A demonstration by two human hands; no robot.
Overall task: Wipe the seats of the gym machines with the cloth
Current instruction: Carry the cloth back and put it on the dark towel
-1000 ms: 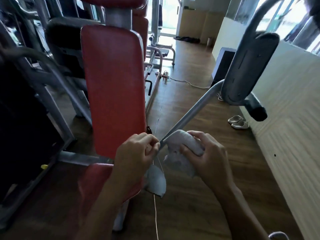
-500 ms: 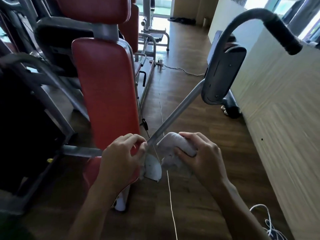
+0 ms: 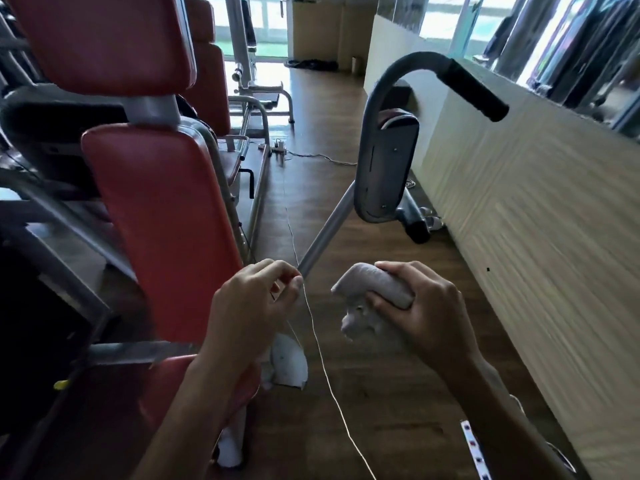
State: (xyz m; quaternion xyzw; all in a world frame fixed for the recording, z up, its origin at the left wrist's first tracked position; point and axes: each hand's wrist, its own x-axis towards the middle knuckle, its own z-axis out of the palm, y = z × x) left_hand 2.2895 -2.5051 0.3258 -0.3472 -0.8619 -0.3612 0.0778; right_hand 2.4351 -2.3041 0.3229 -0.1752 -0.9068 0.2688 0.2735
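Right hand [image 3: 429, 306]: grip clenched round the bunched off-white cloth [image 3: 372, 289], thumb across the wad, loose end hanging below the fist. The cloth is in the air above the brown wood-plank floor [image 3: 374, 403], to the right of the machine and touching neither pad.

Left hand [image 3: 252, 306]: fingers curled, fingertips [image 3: 294, 282] pinched together, just beside the lower end of the grey steel tube arm [image 3: 327, 237]. A thin white cord [image 3: 322, 358] passes right at the fingertips; can't tell whether that grip holds it. Clear gap between the left hand and the cloth.

The red padded seat [image 3: 131, 389] sits low left, partly under the left forearm. The tall red vinyl backrest [image 3: 162, 230] stands upright behind it. The pale wood-grain wall panel [image 3: 536, 244] runs along the right.
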